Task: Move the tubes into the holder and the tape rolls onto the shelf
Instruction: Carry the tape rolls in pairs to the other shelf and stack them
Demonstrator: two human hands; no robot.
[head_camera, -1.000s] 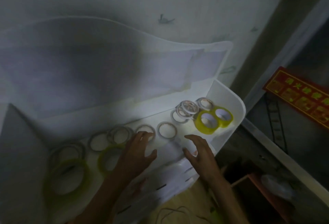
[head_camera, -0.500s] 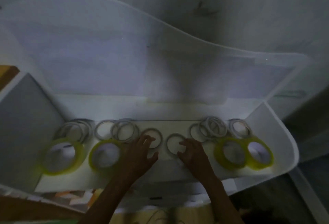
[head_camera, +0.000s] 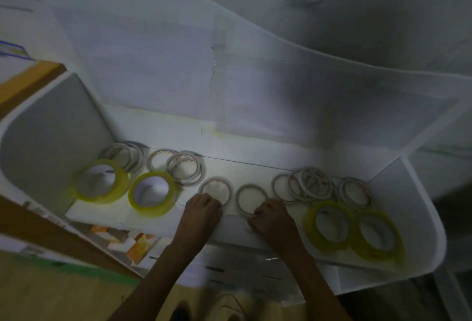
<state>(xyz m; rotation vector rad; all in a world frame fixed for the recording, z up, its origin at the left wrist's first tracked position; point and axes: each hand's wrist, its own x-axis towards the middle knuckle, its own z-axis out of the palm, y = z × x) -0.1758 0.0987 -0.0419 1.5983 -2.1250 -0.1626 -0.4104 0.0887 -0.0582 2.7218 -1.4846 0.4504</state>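
- Many tape rolls [head_camera: 153, 194] already lie on the shelf [head_camera: 419, 193] (no tubes visible).
- The left hand [head_camera: 201, 209] and right hand [head_camera: 270, 214] each pinch a thin roll's rim.

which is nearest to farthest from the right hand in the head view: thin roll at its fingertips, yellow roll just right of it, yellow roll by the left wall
From the right hand:
1. Thin white roll, at its fingertips.
2. Near yellow roll, just to its right.
3. Far-left yellow roll, by the shelf's left wall.
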